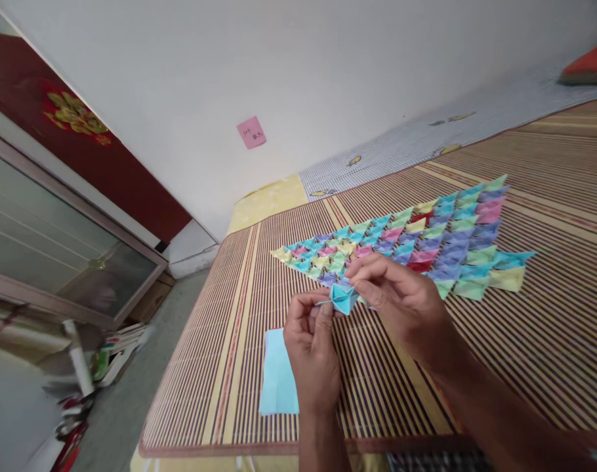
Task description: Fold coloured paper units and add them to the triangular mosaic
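A small folded light-blue paper piece (344,298) is held between both hands just above a striped bamboo mat (525,341). My left hand (312,347) pinches its left side with fingers closed. My right hand (399,298) grips its right side from above, fingers curled. Right behind the hands lies a flat patchwork (426,239) of several folded paper units in blue, green, pink, purple, yellow and red, joined into a wide triangle-like sheet. The held piece sits at the near edge of that patchwork.
A sheet of light-blue paper (277,373) lies on the mat left of my left wrist. The mat's edge runs along the left, with floor, books and clutter (111,360) below. A pink note (251,132) sticks on the white wall. A red-orange cushion (591,64) lies far right.
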`<action>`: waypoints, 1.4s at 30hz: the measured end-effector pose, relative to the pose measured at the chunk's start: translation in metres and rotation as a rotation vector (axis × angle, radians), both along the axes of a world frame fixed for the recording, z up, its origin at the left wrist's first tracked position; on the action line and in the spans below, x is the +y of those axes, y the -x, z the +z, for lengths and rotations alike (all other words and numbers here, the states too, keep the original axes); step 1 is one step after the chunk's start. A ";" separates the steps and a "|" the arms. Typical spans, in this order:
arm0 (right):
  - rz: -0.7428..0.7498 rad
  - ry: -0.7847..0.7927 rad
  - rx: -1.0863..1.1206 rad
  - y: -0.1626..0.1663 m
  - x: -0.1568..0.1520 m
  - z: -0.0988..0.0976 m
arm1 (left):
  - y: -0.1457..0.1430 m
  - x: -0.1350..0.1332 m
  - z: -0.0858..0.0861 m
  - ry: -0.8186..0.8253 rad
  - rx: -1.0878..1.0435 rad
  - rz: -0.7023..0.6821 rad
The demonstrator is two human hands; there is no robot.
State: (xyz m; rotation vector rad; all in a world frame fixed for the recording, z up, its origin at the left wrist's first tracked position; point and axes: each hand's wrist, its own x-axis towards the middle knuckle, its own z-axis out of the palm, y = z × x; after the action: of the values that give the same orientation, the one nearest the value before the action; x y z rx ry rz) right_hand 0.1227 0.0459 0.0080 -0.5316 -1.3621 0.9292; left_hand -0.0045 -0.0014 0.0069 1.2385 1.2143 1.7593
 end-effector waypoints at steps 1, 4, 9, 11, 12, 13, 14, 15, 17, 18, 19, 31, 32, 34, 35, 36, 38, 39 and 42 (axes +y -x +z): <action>-0.004 0.005 0.008 0.000 0.000 -0.001 | 0.000 0.000 0.000 0.002 -0.001 0.011; -0.049 -0.021 -0.039 -0.002 0.000 -0.001 | 0.000 0.000 0.000 -0.011 -0.009 0.045; -0.196 -0.158 -0.225 -0.005 0.001 0.002 | 0.002 0.001 -0.003 -0.016 -0.050 0.097; -0.242 -0.236 -0.286 -0.005 0.002 0.003 | 0.002 0.002 -0.003 -0.003 -0.051 0.103; -0.252 -0.271 -0.311 -0.005 0.002 0.003 | 0.001 0.002 -0.003 0.001 -0.043 0.098; -0.254 -0.300 -0.334 -0.005 0.002 0.003 | 0.001 0.002 -0.004 0.001 -0.029 0.093; -0.249 -0.320 -0.358 -0.005 0.002 0.002 | 0.001 0.002 -0.004 0.000 -0.007 0.088; -0.240 -0.330 -0.382 -0.005 0.002 0.002 | 0.000 0.002 -0.004 -0.002 0.019 0.085; -0.227 -0.338 -0.429 -0.004 0.003 0.000 | 0.001 0.002 -0.005 -0.005 0.075 0.088; -0.231 -0.344 -0.450 -0.004 0.003 -0.001 | 0.001 0.002 -0.006 -0.005 0.098 0.090; -0.240 -0.353 -0.470 -0.003 0.004 -0.002 | 0.001 0.002 -0.006 -0.006 0.114 0.091; -0.315 -0.496 -0.720 -0.002 0.004 -0.004 | -0.008 0.007 -0.005 0.217 -0.636 -0.267; -0.306 -0.493 -0.716 -0.001 0.003 -0.005 | -0.009 0.007 -0.004 0.246 -0.688 -0.331; -0.291 -0.474 -0.713 0.000 0.003 -0.006 | -0.011 0.007 -0.001 0.280 -0.731 -0.391; -0.283 -0.463 -0.710 0.000 0.003 -0.008 | -0.012 0.006 0.000 0.289 -0.738 -0.386; -0.269 -0.451 -0.704 0.001 0.004 -0.010 | -0.013 0.006 0.001 0.292 -0.743 -0.366; -0.230 -0.433 -0.686 0.003 0.005 -0.014 | -0.014 0.006 0.001 0.293 -0.765 -0.308; -0.209 -0.427 -0.676 0.004 0.006 -0.016 | -0.014 0.007 0.001 0.297 -0.780 -0.288; -0.160 -0.406 -0.661 0.006 0.009 -0.020 | -0.013 0.009 0.000 0.328 -0.829 -0.250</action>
State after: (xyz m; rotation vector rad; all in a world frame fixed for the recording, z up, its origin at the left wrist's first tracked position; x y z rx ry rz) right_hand 0.1165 0.0551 -0.0123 -0.6474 -2.0076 0.3240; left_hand 0.0087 0.0079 0.0065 0.3628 0.7605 1.5484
